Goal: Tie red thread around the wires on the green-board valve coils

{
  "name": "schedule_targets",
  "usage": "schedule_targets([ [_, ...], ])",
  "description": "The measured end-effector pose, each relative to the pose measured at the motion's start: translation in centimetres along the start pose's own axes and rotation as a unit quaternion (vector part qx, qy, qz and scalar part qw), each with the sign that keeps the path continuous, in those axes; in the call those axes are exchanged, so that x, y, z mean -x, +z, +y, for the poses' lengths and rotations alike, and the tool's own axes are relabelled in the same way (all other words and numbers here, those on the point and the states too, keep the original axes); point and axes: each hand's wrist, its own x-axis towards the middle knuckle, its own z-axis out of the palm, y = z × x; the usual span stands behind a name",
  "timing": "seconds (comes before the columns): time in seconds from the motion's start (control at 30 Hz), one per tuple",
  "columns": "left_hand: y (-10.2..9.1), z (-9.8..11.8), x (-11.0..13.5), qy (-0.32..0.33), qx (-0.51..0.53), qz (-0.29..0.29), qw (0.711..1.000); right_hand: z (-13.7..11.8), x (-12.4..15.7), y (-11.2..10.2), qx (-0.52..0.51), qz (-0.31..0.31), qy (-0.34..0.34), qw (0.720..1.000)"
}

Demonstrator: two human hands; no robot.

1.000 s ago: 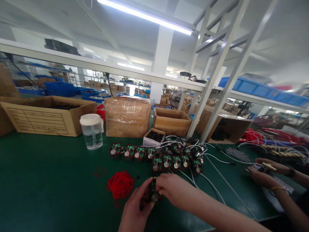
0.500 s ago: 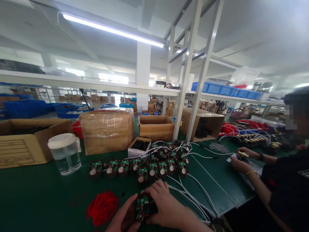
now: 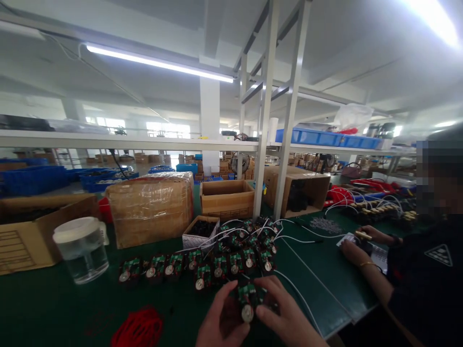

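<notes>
Holding one circuit module at the lower centre of the frame, I have it between my two hands, its green board and single silver disc facing me. The fingers of my left hand are curled round its left side, pinching it with the thumb at the lower edge; those of my right hand pinch its right side. Just beyond, across the middle of the green worktop, I count nine similar modules in two uneven groups, four to the left and five to the right; more lie heaped behind among white cables, too tangled to number. One small box of black parts stands by that heap. Four large cardboard boxes line the back, from far left to right of centre. One lidded jug stands at left, one red bundle lies at lower left, and at right a co-worker's two hands handle something small.
</notes>
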Motion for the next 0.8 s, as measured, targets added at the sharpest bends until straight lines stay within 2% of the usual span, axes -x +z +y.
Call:
schedule_targets([
  [0.07, 3.0, 1.2, -1.7, 0.02, -0.03, -0.014, 0.999, 0.7, -0.1, -1.9, 0.006, 0.061, 0.012, 0.998],
  [0.2, 8.4, 2.4, -5.6, 0.086, -0.143, -0.044, 0.985, 2.7, -1.2, -5.6, 0.01, 0.13, 0.019, 0.991],
  [0.33, 12.3, 1.2, -8.7, 0.118, -0.261, -0.061, 0.956, 5.7, -3.3, -8.1, 0.128, 0.23, 0.088, 0.961],
  [0.43, 13.9, -0.2, -9.8, 0.104, -0.289, -0.089, 0.947, 7.9, -4.7, -9.3, 0.185, 0.252, 0.136, 0.94],
  [0.53, 14.3, -0.5, -9.5, 0.087, -0.301, -0.097, 0.945, 9.5, -5.6, -10.1, 0.202, 0.244, 0.156, 0.936],
  [0.63, 13.8, 0.2, -7.8, 0.095, -0.316, -0.082, 0.941, 11.1, -6.4, -10.4, 0.225, 0.242, 0.164, 0.929],
  [0.73, 11.8, 0.8, -5.2, 0.144, -0.341, -0.06, 0.927, 13.0, -7.2, -10.6, 0.25, 0.237, 0.158, 0.925],
  [0.8, 9.3, 0.4, -2.7, 0.182, -0.364, -0.041, 0.913, 14.1, -7.4, -11.2, 0.26, 0.229, 0.157, 0.925],
])
